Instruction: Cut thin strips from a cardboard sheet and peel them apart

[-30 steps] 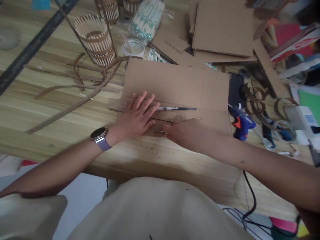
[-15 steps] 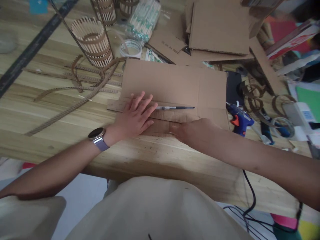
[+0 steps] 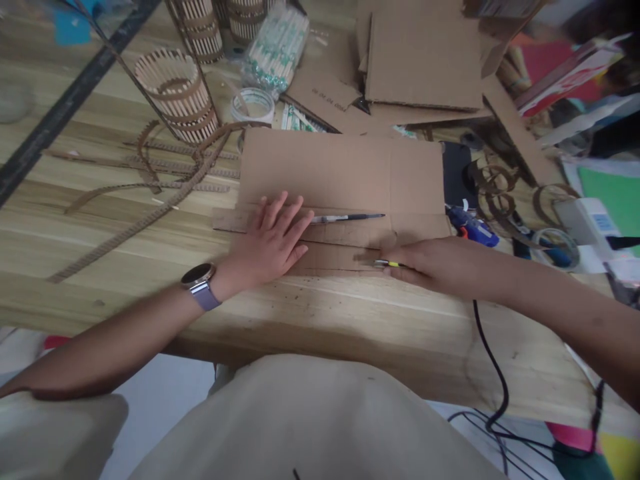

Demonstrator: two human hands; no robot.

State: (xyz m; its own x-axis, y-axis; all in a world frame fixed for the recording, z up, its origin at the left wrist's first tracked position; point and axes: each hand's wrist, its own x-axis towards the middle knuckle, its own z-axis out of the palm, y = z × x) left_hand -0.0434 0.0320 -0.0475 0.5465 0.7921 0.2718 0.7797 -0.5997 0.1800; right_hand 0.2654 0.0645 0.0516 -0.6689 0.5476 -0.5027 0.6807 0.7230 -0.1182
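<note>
A sheet of brown cardboard (image 3: 320, 160) lies on the wooden table in front of me. My left hand (image 3: 273, 237) rests flat with fingers spread, pressing on a straight flat strip (image 3: 227, 219) along the sheet's near part. A pen (image 3: 347, 217) lies by its fingertips, pointing right. In my closed right hand (image 3: 425, 263) is a box cutter (image 3: 390, 263) with a yellow part showing; its blade end points left over the cardboard's near edge. The grip is mostly hidden by the fingers.
A blue hot glue gun (image 3: 473, 225) sits right of the sheet, near cardboard coils (image 3: 500, 187). Curled cardboard strips (image 3: 145, 230) lie at left, below a slatted basket (image 3: 177, 97). Behind are a tape roll (image 3: 253, 107), bagged sticks (image 3: 277, 50) and stacked cardboard (image 3: 425, 53). A black cable (image 3: 493, 363) hangs at the front.
My right hand has moved right along the cardboard's near edge, and the box cutter now shows. The left hand stays on the strip. The view has shifted slightly.
</note>
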